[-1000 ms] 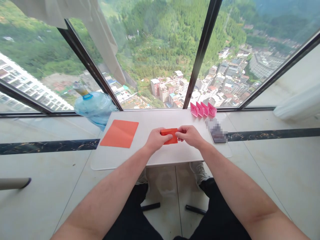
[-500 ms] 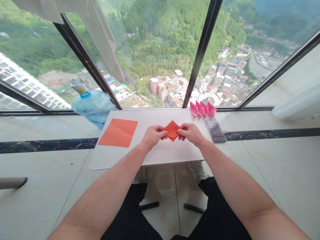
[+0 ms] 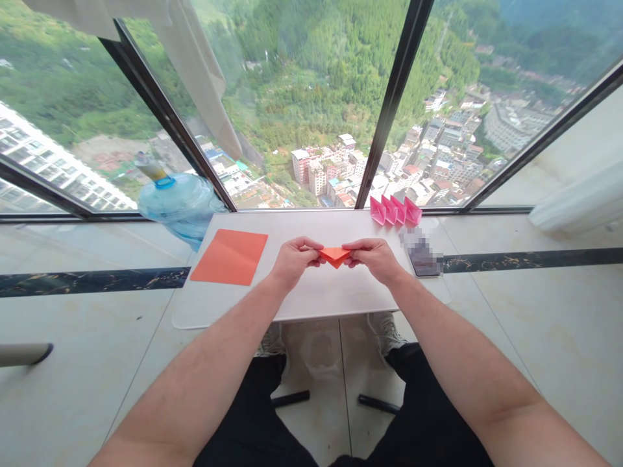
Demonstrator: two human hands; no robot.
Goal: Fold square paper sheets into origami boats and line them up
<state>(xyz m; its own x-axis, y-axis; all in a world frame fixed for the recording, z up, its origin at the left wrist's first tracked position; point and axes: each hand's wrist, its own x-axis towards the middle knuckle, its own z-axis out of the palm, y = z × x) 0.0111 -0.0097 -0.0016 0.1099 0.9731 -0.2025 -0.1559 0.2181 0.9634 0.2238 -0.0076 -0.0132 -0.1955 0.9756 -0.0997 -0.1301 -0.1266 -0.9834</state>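
Fingers (L+R) pinch folded orng paper.

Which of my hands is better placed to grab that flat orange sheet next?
Probably your left hand: it is nearer the flat orange paper sheet, which lies left of both hands on the table. It and your right hand both hold the folded orange paper.

Plain black trousers cover both legs on the near side of the white table, their lower ends meeting the footwear. Under the table's near edge, and partly hidden, the left shoe and the right shoe are pale greyish with light laces. Over the table the left hand and the right hand are bare, as are the forearms on its near side.
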